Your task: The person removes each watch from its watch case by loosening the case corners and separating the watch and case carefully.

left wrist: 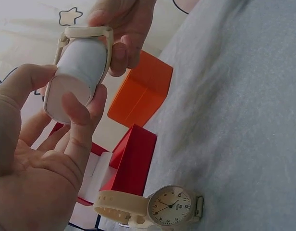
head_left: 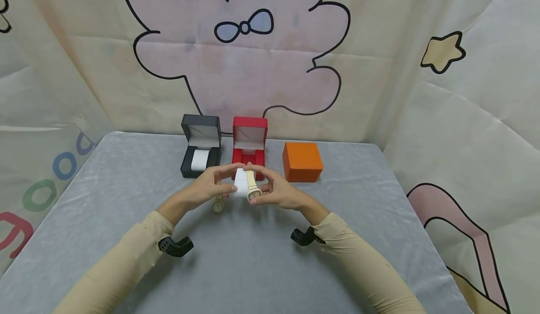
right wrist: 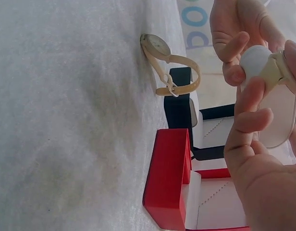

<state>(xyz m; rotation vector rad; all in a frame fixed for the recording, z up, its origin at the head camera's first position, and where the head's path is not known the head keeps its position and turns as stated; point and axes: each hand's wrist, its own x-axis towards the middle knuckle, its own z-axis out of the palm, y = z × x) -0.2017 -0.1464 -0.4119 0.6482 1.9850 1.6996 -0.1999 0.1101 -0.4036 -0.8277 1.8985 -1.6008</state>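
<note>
A white watch pillow [head_left: 241, 183] is held up between both hands above the table. My left hand [head_left: 206, 185] grips it by its ends, thumb and fingers at the near edges in the left wrist view. Around the pillow's other end runs a cream-strapped watch [head_left: 254, 192], pinched by my right hand [head_left: 281, 190]. In the left wrist view the strap loops over the pillow [left wrist: 83, 57]. A second watch [left wrist: 170, 206], cream strap and pale round dial, lies on the table below my left hand.
Behind the hands stands an open red box [head_left: 250, 125]. To its left is an open dark box [head_left: 201, 125] with a white pillow [head_left: 200, 160] inside. A closed orange box [head_left: 302, 162] sits to the right. All are on a grey cloth-covered table [head_left: 249, 267].
</note>
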